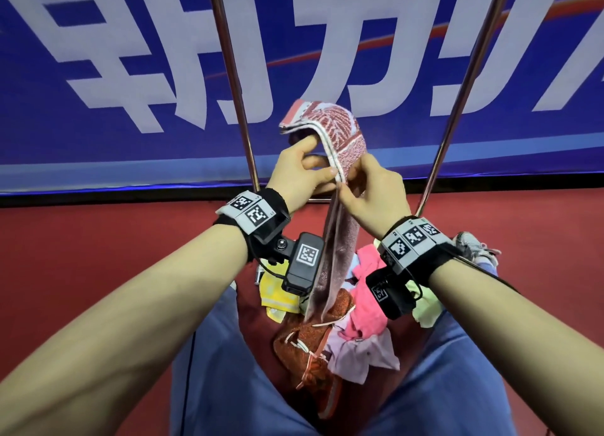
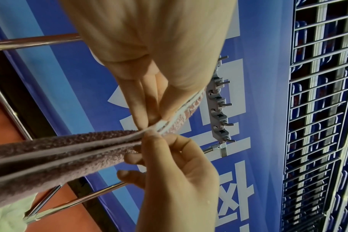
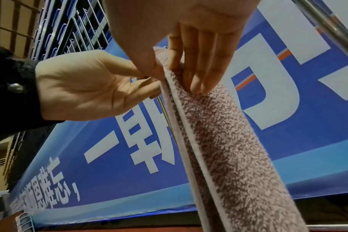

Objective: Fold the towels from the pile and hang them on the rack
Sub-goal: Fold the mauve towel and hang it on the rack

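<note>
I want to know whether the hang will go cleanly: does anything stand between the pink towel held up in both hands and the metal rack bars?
Nothing visible does. The left hand and right hand pinch the pink towel up between the rack's two bars, with only open air to either. The towel's tail hangs down onto the towel pile.

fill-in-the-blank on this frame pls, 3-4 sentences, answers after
1. Both hands pinch the white-edged hem of the ____ towel.
2. The left hand and the right hand meet between two shiny metal ____ of the rack.
3. The towel's lower end hangs down onto the ____ of colored towels on the floor.
4. The wall banner behind the rack is ____ with white characters.

Missing words: pink; poles; pile; blue
</note>
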Demonstrator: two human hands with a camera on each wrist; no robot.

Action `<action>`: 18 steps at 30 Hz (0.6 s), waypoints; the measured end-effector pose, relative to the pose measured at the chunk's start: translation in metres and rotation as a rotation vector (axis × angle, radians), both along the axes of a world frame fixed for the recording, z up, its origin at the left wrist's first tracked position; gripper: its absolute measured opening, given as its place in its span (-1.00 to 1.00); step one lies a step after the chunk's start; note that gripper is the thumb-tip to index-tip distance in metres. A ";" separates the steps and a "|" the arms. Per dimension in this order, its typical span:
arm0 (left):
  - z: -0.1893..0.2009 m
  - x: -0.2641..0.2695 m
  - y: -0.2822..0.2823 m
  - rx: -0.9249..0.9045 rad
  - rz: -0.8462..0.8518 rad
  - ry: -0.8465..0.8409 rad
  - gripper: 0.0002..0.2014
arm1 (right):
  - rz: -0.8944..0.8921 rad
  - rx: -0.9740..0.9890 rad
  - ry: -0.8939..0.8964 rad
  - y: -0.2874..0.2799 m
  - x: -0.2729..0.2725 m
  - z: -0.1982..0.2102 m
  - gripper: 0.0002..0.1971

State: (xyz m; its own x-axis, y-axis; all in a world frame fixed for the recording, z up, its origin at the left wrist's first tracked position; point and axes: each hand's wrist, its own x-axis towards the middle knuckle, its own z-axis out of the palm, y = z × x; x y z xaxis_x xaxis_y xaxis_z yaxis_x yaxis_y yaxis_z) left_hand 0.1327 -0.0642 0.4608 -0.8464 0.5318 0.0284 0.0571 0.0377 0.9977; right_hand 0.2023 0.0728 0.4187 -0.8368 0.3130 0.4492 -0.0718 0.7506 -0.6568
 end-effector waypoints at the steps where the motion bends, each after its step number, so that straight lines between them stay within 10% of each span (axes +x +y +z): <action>1: -0.001 0.000 0.000 0.000 -0.001 0.008 -0.58 | -0.001 -0.008 0.001 -0.001 0.000 0.000 -0.78; 18: -0.006 -0.005 0.004 0.003 0.196 0.116 -0.64 | -0.064 -0.006 0.147 -0.006 0.001 0.004 -0.84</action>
